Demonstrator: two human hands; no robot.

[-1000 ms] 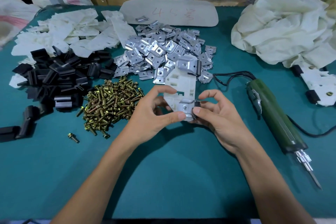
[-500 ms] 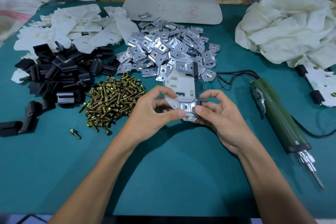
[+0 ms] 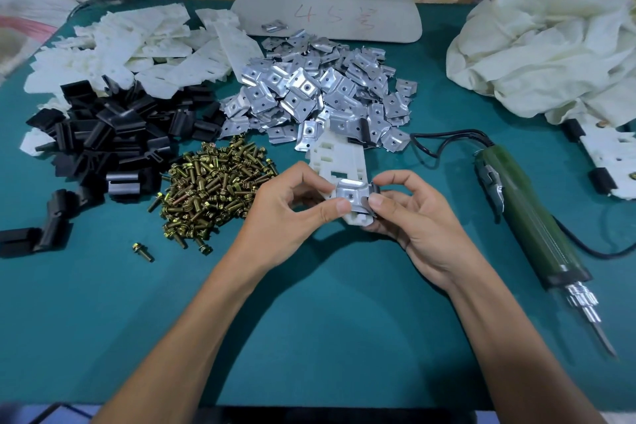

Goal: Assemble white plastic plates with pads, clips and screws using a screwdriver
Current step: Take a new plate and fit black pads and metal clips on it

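A white plastic plate (image 3: 339, 157) lies lengthwise in front of me, its near end lifted between both hands. A silver metal clip (image 3: 351, 194) sits on that near end over a black pad. My left hand (image 3: 289, 213) pinches the plate and clip from the left with thumb and fingers. My right hand (image 3: 409, 217) pinches the clip and pad from the right. Another clip with a black pad (image 3: 354, 129) sits on the plate's far end. Brass screws (image 3: 213, 182) are heaped to the left. The green electric screwdriver (image 3: 526, 217) lies to the right.
Loose metal clips (image 3: 316, 86) are heaped behind the plate, black pads (image 3: 110, 138) at the left, white plates (image 3: 137, 48) at the back left. A single screw (image 3: 142, 251) lies apart. A white cloth bundle (image 3: 547, 45) and a finished plate (image 3: 609, 162) sit at right.
Both hands stay on the plate's near end; the fingers have shifted slightly on the clip. The view has tilted a little, otherwise nothing moved.
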